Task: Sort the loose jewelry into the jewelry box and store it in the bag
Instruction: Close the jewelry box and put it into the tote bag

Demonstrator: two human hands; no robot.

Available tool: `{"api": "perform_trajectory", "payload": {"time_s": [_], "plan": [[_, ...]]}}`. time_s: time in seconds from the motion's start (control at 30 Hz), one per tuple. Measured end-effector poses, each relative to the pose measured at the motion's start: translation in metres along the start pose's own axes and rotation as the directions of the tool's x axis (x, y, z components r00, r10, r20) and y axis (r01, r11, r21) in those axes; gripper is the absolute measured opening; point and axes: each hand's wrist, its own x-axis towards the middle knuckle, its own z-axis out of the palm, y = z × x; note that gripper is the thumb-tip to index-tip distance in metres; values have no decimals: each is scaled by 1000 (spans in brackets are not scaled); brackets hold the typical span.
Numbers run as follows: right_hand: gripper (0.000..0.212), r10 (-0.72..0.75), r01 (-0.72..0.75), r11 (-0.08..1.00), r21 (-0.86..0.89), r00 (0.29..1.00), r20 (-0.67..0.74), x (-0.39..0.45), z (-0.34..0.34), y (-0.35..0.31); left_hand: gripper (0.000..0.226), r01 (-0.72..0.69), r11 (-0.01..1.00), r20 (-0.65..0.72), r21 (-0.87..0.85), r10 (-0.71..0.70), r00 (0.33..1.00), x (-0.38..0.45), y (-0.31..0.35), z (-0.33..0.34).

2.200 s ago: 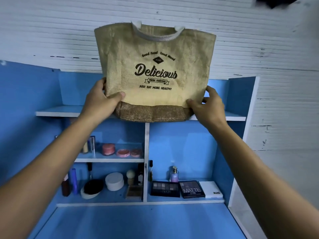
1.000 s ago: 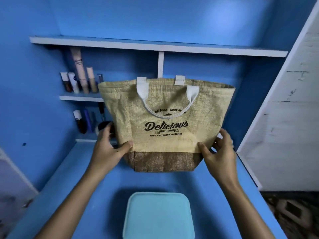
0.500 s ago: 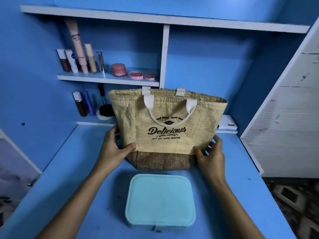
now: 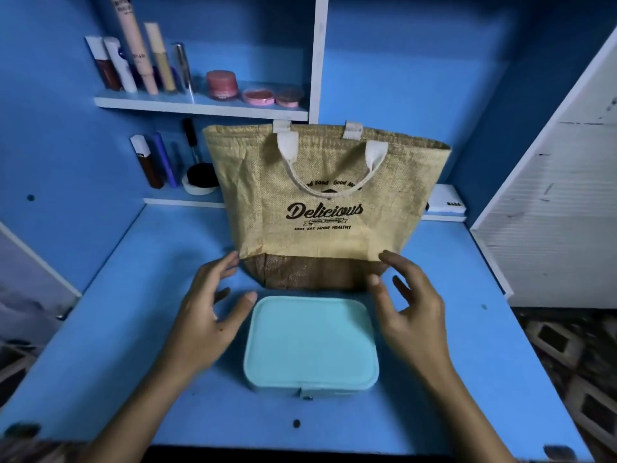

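Bag (image 4: 320, 208) stands upright on the blue desk (image 4: 140, 262), right behind the jewelry box (image 4: 310, 342), which is shut. I've got the left hand (image 4: 207, 315) just left of the box, right hand (image 4: 410, 312) just right of it, both with fingers spread, holding nothing.

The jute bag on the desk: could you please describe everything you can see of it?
The jute bag stands upright on the blue desk, behind the shut turquoise jewelry box. Its body looks like tan woven burlap with a darker brown base band and wider top. Two white webbing handles show; the front one droops over the black print "Delicious". The mouth looks closed or flat. The left hand and right hand are open beside its base, fingertips close to or just brushing it.
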Motion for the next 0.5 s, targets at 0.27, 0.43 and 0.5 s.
{"api": "perform_trajectory", "payload": {"time_s": [0.27, 0.43, 0.5], "plan": [[33, -297, 321, 947, -27, 903, 312, -51, 0, -1, 79, -263, 951, 338, 166, 196, 921, -49, 10, -2], [37, -292, 313, 950, -24, 909, 298, -53, 2, -2, 85, -306, 926, 328, 222, 224, 918, -47, 7, -2], [36, -292, 315, 948, -32, 909, 299, -52, 2, -2, 85, -315, 922, 335, 227, 230, 914, -44, 8, -4]]}}
